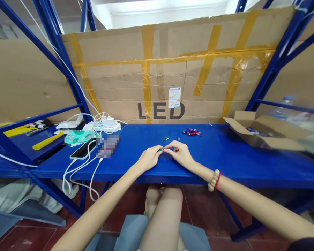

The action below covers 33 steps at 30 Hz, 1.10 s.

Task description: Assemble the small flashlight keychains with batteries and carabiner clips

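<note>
Above the front part of the blue table (214, 157), my left hand (149, 157) is closed on a small green piece (161, 150), mostly hidden by the fingers. My right hand (180, 153) pinches at that piece's right end; whether a separate small part sits between its fingertips is too small to tell. Just beyond the hands lies a green carabiner-shaped piece (166, 138). A tiny silvery part (179, 139) rests to the right of it. Farther back is a small pile of purple and red metallic pieces (193, 132).
An open cardboard box (261, 134) with small items stands at the right. To the left are a phone (83, 149), white cables, a power strip (106, 125), a teal packet (80, 136) and a yellow roll (47, 141). Behind rises a taped cardboard sheet (115, 87) between blue posts.
</note>
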Available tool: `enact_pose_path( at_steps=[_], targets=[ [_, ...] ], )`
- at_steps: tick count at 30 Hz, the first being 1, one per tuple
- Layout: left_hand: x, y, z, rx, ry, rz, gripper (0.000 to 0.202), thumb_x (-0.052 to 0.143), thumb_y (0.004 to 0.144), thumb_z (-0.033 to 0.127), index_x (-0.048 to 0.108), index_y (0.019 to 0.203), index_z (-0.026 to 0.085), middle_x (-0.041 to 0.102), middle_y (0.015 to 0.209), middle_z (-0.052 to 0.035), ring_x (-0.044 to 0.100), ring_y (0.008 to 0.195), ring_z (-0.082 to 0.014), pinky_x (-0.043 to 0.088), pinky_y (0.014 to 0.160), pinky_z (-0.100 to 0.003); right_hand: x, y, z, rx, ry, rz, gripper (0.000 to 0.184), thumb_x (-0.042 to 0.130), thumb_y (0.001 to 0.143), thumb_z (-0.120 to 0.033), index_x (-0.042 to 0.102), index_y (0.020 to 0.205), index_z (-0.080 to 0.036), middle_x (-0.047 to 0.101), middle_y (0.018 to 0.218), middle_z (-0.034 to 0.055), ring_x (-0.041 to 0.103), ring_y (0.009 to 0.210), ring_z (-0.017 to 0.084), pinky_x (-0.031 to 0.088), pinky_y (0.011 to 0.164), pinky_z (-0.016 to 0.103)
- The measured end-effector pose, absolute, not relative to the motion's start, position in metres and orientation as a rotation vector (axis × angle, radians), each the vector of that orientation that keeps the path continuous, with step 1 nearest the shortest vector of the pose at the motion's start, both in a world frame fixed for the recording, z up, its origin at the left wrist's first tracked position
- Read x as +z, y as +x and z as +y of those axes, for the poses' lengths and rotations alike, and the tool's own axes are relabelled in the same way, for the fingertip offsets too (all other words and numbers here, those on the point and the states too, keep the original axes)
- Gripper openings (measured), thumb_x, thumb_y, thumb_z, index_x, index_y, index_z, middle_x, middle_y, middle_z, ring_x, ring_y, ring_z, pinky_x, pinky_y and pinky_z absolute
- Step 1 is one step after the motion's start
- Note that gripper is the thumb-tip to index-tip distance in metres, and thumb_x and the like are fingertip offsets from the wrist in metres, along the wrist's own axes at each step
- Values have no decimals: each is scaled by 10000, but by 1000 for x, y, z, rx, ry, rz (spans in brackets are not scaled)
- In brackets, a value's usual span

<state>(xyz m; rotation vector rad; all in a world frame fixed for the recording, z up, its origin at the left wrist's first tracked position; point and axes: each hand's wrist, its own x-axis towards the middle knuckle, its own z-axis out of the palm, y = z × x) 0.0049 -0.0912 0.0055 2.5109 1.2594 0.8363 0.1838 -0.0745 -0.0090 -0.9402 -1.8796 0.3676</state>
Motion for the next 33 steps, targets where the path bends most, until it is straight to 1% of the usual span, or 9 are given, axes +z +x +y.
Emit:
enact_pose_path(
  at_steps=[2,5,8,11,15,20,24,28,33],
  targets=[
    [12,6,-85,777,2479,1205,243,363,898,239,562,1031,194,655,990,-47,611,870,-163,463,783,-262,-3,188,-70,402,-985,-1903,271,609,761,-452,696,758,-195,651,732,23,495,505,96,394,512,233],
    [24,12,-70,761,2461,1140,222,371,894,231,559,1007,195,645,999,-49,601,898,-163,448,813,-263,10,197,-54,400,-1005,-1946,263,627,740,-464,708,723,-215,643,701,23,499,515,107,389,505,239],
    [33,23,-46,770,2396,1149,221,348,901,239,549,976,188,645,924,-49,600,830,-162,453,749,-260,22,206,-27,496,-950,-1929,295,632,723,-490,706,706,-204,640,697,37,493,472,101,388,456,240],
    [34,35,-18,781,2345,1184,210,346,901,246,538,968,193,635,881,-41,590,783,-155,445,700,-251,25,215,2,610,-890,-1891,305,639,715,-491,701,713,-192,635,698,42,486,425,90,392,419,242],
    [26,48,7,819,2293,1180,192,361,899,245,532,968,192,625,866,-35,579,768,-146,439,704,-249,17,226,25,663,-900,-1823,309,642,713,-491,701,750,-190,633,727,46,477,393,79,393,388,239],
    [17,51,7,785,2319,1105,190,356,905,247,531,966,205,618,924,-41,569,836,-154,434,768,-264,9,238,25,503,-878,-1952,255,625,747,-457,716,765,-220,641,712,42,525,498,105,424,465,239],
    [16,46,4,763,2351,1043,195,356,907,244,528,992,207,613,939,-47,560,869,-163,430,808,-282,12,242,19,326,-852,-2075,205,588,798,-406,720,800,-248,654,750,37,575,603,118,426,525,228],
    [18,42,3,747,2320,1028,164,372,899,246,518,961,204,610,935,-54,562,870,-171,433,800,-292,12,241,16,254,-808,-2139,201,565,822,-385,716,819,-253,659,766,38,599,644,125,439,557,228],
    [19,43,-1,770,2233,1031,116,397,883,227,505,909,192,618,891,-38,576,796,-149,444,743,-268,16,236,14,322,-800,-2113,223,557,826,-381,702,801,-214,650,776,55,586,662,135,452,591,248]
  ],
)
